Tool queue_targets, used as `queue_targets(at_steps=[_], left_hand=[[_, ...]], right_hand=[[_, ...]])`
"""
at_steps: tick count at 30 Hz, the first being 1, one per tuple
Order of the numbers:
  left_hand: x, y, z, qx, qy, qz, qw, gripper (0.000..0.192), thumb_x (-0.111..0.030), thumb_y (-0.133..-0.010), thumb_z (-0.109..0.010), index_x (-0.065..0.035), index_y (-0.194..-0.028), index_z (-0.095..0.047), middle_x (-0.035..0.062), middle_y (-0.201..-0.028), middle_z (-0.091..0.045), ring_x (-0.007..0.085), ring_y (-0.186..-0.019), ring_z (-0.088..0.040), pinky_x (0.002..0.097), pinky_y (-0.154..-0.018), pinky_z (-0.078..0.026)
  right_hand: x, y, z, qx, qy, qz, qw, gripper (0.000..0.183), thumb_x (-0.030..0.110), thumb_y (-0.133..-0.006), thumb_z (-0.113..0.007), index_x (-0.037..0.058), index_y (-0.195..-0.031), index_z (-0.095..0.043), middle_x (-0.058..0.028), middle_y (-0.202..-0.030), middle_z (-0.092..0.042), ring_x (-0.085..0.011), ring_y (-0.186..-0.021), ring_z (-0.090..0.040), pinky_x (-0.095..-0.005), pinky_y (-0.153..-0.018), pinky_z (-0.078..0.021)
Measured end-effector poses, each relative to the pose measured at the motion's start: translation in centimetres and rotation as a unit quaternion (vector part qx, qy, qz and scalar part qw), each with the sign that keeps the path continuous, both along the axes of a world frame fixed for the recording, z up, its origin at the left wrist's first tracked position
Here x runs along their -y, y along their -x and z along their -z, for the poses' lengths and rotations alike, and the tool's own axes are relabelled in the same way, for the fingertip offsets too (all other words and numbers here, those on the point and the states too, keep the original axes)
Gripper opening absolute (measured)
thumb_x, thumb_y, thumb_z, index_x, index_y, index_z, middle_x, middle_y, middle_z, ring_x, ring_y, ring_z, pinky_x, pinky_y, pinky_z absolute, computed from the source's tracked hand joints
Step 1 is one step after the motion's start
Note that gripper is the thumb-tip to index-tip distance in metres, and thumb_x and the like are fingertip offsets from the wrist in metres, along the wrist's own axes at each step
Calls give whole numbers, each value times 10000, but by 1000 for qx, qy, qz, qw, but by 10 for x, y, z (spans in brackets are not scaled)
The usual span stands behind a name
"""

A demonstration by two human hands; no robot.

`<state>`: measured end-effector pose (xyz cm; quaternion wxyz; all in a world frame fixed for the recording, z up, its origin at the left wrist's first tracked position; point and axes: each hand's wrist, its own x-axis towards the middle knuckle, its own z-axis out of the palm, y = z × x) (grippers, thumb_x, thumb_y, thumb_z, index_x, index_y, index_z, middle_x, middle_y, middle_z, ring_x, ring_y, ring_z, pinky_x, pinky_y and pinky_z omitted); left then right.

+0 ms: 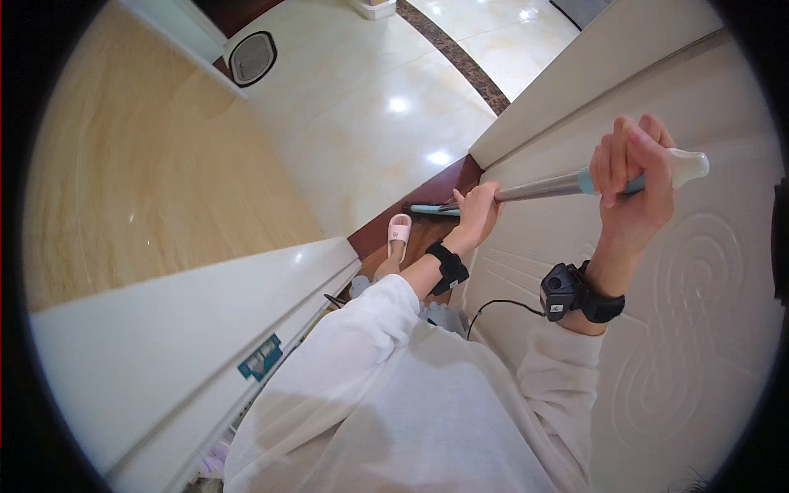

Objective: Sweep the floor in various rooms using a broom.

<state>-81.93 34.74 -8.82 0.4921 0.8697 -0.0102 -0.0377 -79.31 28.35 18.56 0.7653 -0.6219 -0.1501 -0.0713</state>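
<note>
A broom with a metal pole slants from the upper right down towards the floor. My right hand is wrapped around its light blue grip, just below the white end cap. Lower on the pole, my left hand holds the shaft. The light blue broom head lies low beside the dark red door threshold; my left hand and forearm hide part of it. A foot in a pink slipper stands close to the broom head.
A white panelled door rises close on my right. On the left is a white door frame with a metal strike plate, beside a beige wall. Glossy tiles lie beyond the threshold, with a grey round-cornered object by the wall.
</note>
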Motion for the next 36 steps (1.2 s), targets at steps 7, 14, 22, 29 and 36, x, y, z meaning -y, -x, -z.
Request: queue_targets(at_steps=[7,14,22,29,36], left_hand=[[-11,-75,51,-45,19,-49,998,146,-224,-861,-454,-138,-821,-565,76,-882,-585,298,-938,-554,720,-864,-157],[-27,-101,42,-9,44,-29,999,132,-142,-863,-442,-85,-784,-531,88,-878,-566,303,-958,-528,701,-893,-175],[-18,-121,50,41,48,13,998,101,-117,-838,-452,-94,-789,-537,76,-849,-570,294,-924,-547,697,-912,-140],[-26,-151,61,44,46,-25,998,141,-142,-839,-462,-86,-736,-538,83,-854,-578,293,-892,-551,673,-907,-178],[-59,-161,5,131,93,87,983,150,-110,-726,-630,-28,-774,-514,155,-714,-574,356,-720,-574,389,-623,-459]], right_hand=[[-11,-25,83,70,94,28,993,331,67,-738,-573,67,-516,-328,-20,-440,-372,-115,-361,-364,-231,-333,-280],[-40,-40,64,69,30,29,997,259,50,-721,-476,44,-518,-316,-52,-432,-357,-116,-331,-302,-250,-326,-269],[-27,-43,65,103,7,59,993,251,45,-716,-477,52,-521,-319,-53,-435,-364,-118,-335,-304,-252,-338,-289],[-35,-42,82,131,63,44,988,268,67,-737,-483,52,-524,-320,-56,-438,-368,-130,-346,-322,-272,-360,-299],[-28,-43,26,164,-116,220,955,191,192,-811,-481,89,-667,-408,-20,-570,-337,-107,-457,-332,-269,-418,-268]])
